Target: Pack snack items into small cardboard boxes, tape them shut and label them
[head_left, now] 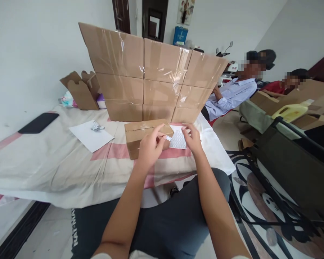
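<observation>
While the left hand (151, 145) pinches a small white label (168, 137) between thumb and forefinger, right at the near end face of a brown cardboard box (136, 138), the right hand (193, 138) hovers just beside it with bent fingers and the thumb standing apart, nothing visible in its grip. The box lies on the cloth-covered table (56, 169) in front of the person, its taped seam facing up, and the left wrist hides part of its front. Between the box and the right hand lies a printed sheet (179, 138), covered in rows of small marks too fine to read. Behind the box rises a wall of taped cartons (162, 64), three across and three high. To the left, a white sheet (89, 138) bears a crumpled scrap (97, 126); farther off are a flat black object (39, 123) and an open carton (83, 94). On the right, beyond the table, sit a person in a light blue shirt (229, 97) and another in red (274, 87), near a yellow jug (290, 112)
</observation>
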### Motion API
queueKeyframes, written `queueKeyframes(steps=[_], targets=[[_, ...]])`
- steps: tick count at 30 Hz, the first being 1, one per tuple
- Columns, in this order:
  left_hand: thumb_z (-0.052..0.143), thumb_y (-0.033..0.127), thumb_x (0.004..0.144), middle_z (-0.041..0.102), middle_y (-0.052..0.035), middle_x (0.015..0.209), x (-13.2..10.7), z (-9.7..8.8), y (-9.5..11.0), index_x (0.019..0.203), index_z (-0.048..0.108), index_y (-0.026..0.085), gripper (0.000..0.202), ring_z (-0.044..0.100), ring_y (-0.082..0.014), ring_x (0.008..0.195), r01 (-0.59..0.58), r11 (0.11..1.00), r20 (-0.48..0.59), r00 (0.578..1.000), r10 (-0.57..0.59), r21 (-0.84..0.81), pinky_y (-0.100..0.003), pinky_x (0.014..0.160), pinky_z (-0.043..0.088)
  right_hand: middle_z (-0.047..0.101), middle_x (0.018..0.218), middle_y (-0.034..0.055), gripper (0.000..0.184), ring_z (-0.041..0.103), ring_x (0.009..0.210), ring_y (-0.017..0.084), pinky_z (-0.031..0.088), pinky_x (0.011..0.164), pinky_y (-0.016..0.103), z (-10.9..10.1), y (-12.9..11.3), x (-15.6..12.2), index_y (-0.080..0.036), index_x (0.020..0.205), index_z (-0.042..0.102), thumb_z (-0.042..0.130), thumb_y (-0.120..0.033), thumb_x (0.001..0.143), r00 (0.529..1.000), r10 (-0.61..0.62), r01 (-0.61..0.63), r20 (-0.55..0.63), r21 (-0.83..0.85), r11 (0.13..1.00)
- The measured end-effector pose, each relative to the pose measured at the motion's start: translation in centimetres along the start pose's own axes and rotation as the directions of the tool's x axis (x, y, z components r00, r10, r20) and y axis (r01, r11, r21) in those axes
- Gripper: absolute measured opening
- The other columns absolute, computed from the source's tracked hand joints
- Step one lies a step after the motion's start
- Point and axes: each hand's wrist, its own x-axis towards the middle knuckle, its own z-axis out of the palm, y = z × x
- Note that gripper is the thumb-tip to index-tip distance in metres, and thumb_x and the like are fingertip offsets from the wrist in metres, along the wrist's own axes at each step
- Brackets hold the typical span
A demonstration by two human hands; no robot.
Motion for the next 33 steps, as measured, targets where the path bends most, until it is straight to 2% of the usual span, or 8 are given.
queueKeyframes(steps=[2, 4, 7, 12, 23, 26, 30, 33], targets=[[0.054, 0.026, 0.099, 0.079, 0.0004, 0.102, -0.1, 0.1, -0.2, 0.140, 0.055, 0.028, 0.041, 0.069, -0.0171, 0.085, -0.035, 0.997, 0.021, 0.999, 0.034, 0.069, -0.032, 0.080, 0.048, 0.071, 0.093, 0.0071, 0.034, 0.065, 0.087, 0.021, 0.049, 0.079, 0.034, 0.1, -2.3, -1.4, -0.019, 0.101, 0.071, 0.047, -0.043, 0.102, 0.950, -0.102, 0.059, 0.296, 0.150, 0.987], [0.053, 0.025, 0.099, 0.079, 0.0011, 0.101, -0.2, 0.5, -0.4, 0.140, 0.055, 0.027, 0.041, 0.070, -0.0176, 0.087, -0.055, 0.994, 0.038, 0.998, 0.051, 0.091, -0.032, 0.080, 0.048, 0.069, 0.082, 0.0031, 0.027, 0.063, 0.075, 0.018, 0.046, 0.069, 0.030, 0.3, -4.2, -2.6, -0.020, 0.094, 0.070, 0.054, -0.040, 0.100, 0.905, -0.151, 0.088, 0.398, 0.173, 0.981], [0.052, 0.026, 0.100, 0.079, 0.0022, 0.100, -0.4, 1.0, -0.7, 0.140, 0.055, 0.028, 0.040, 0.071, -0.0171, 0.084, -0.020, 0.995, 0.030, 0.999, 0.017, 0.099, -0.031, 0.076, 0.048, 0.066, 0.075, 0.0009, 0.019, 0.059, 0.069, 0.016, 0.041, 0.061, 0.028, 0.5, -5.5, -3.4, -0.020, 0.083, 0.066, 0.061, -0.034, 0.096, 0.918, -0.171, 0.142, 0.358, 0.106, 0.984], [0.054, 0.030, 0.100, 0.079, 0.0022, 0.103, -0.2, 1.3, -1.0, 0.139, 0.055, 0.029, 0.039, 0.072, -0.0172, 0.085, 0.043, 0.996, 0.013, 0.999, -0.044, 0.084, -0.031, 0.077, 0.049, 0.068, 0.079, 0.0016, 0.025, 0.060, 0.073, 0.016, 0.041, 0.064, 0.028, 0.1, -5.3, -3.0, -0.021, 0.086, 0.069, 0.055, -0.034, 0.102, 0.906, -0.195, 0.152, 0.376, 0.143, 0.978], [0.055, 0.040, 0.099, 0.080, -0.0010, 0.108, -0.2, 2.2, -1.4, 0.138, 0.056, 0.029, 0.041, 0.073, -0.0202, 0.082, 0.027, 0.996, 0.085, 0.996, -0.034, 0.086, -0.034, 0.078, 0.053, 0.075, 0.087, 0.0034, 0.017, 0.063, 0.071, 0.015, 0.044, 0.064, 0.027, 0.0, -4.0, -2.7, -0.021, 0.090, 0.073, 0.061, -0.030, 0.095, 0.959, -0.154, 0.115, 0.239, 0.168, 0.979], [0.055, 0.043, 0.099, 0.078, -0.0032, 0.120, -0.1, 2.0, -1.4, 0.143, 0.053, 0.031, 0.045, 0.075, -0.0237, 0.096, -0.034, 0.993, 0.090, 0.996, 0.024, 0.113, -0.039, 0.086, 0.055, 0.070, 0.083, 0.0017, 0.017, 0.062, 0.073, 0.015, 0.044, 0.067, 0.027, -0.6, -3.7, -2.5, -0.021, 0.091, 0.068, 0.055, -0.030, 0.098, 0.960, -0.141, 0.108, 0.242, 0.144, 0.984], [0.053, 0.042, 0.099, 0.066, -0.0101, 0.142, 0.7, 0.6, -2.2, 0.142, 0.055, 0.030, 0.044, 0.056, -0.0331, 0.138, -0.166, 0.914, 0.072, 0.986, 0.150, 0.371, -0.061, 0.120, 0.031, 0.065, 0.079, 0.0002, 0.014, 0.060, 0.072, 0.016, 0.043, 0.069, 0.028, -1.5, -2.9, -2.2, -0.022, 0.092, 0.058, 0.050, -0.029, 0.100, 0.967, -0.081, 0.067, 0.242, 0.064, 0.996], [0.051, 0.049, 0.098, 0.056, -0.0134, 0.153, 2.1, -1.1, -3.7, 0.145, 0.053, 0.029, 0.051, 0.046, -0.0364, 0.147, -0.115, 0.837, 0.157, 0.987, 0.035, 0.534, -0.071, 0.123, 0.014, 0.064, 0.080, -0.0005, 0.011, 0.059, 0.071, 0.016, 0.041, 0.068, 0.028, -1.9, -2.5, -2.1, -0.022, 0.092, 0.055, 0.050, -0.029, 0.099, 0.969, -0.040, 0.038, 0.245, 0.016, 0.999]])
